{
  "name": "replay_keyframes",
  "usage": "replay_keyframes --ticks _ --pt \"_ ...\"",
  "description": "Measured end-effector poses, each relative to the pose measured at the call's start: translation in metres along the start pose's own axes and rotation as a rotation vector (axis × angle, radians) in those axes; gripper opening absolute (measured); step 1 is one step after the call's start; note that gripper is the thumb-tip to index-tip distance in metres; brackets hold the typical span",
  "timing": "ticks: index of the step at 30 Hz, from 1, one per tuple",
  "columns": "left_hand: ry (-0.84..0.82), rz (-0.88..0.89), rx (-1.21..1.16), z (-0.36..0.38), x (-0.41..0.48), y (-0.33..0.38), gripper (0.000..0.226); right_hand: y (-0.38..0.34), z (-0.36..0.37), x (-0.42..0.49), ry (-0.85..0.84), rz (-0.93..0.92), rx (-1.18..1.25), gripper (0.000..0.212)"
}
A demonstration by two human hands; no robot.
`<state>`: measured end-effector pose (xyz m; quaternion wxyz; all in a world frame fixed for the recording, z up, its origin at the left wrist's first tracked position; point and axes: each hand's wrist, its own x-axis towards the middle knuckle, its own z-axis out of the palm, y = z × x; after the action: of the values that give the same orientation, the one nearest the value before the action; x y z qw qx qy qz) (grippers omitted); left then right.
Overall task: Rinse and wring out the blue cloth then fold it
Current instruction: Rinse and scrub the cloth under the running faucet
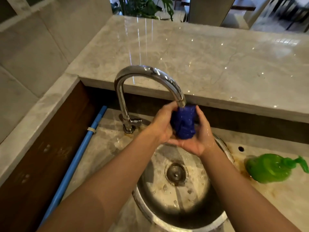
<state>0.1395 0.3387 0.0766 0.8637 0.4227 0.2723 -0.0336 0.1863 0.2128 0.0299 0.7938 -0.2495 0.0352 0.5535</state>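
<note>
The blue cloth (184, 122) is bunched into a wet wad directly under the spout of the chrome tap (147, 76), with water running onto it. My left hand (161, 122) grips its left side. Its right side and underside are cupped by my right hand (198, 136), fingers curled round it. Both hands are wet and meet below the cloth, above the round steel sink (175, 220). The lower part of the cloth is hidden in my palms.
A green cloth (270, 168) lies crumpled on the wet counter right of the sink. A blue pipe (80, 153) runs along the left wall. A raised marble ledge (200, 61) stands behind the tap. The drain (176, 173) sits in the sink's middle.
</note>
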Motion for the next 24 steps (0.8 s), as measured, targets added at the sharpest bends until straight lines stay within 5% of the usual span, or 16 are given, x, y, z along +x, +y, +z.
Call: replay_keyframes --ticks 2,5,7,10,12,15,18,21,24 --pt "0.113 0.138 0.318 0.000 -0.004 0.000 0.003 0.000 0.005 0.004 0.055 -0.042 -0.014 0.062" --pt "0.252 0.272 0.487 -0.005 -0.007 -0.003 0.013 -0.004 0.016 0.007 0.262 -0.133 -0.148 0.044" --pt "0.236 0.109 0.285 -0.012 -0.007 -0.002 0.036 -0.006 0.025 0.009 0.396 -0.165 -0.231 0.042" --pt "-0.072 -0.338 -0.116 -0.016 -0.010 -0.001 0.055 -0.005 0.035 0.012 0.503 -0.261 -0.344 0.056" --pt "-0.061 -0.476 -0.134 -0.016 -0.009 0.002 0.060 -0.004 0.039 0.014 0.572 -0.429 -0.741 0.035" --pt "0.061 -0.518 0.064 -0.007 -0.004 0.008 0.062 -0.004 0.044 0.014 0.449 -0.556 -1.180 0.021" --pt "0.211 -0.432 0.193 0.008 -0.006 0.006 0.066 0.003 0.047 0.016 0.415 -0.616 -1.070 0.010" --pt "0.355 -0.133 0.209 0.021 -0.004 -0.008 0.056 0.013 0.054 0.023 0.666 -0.696 -0.858 0.013" --pt "0.438 0.162 0.559 0.017 -0.004 -0.024 0.061 0.013 0.057 0.028 0.859 -0.695 -0.652 0.021"
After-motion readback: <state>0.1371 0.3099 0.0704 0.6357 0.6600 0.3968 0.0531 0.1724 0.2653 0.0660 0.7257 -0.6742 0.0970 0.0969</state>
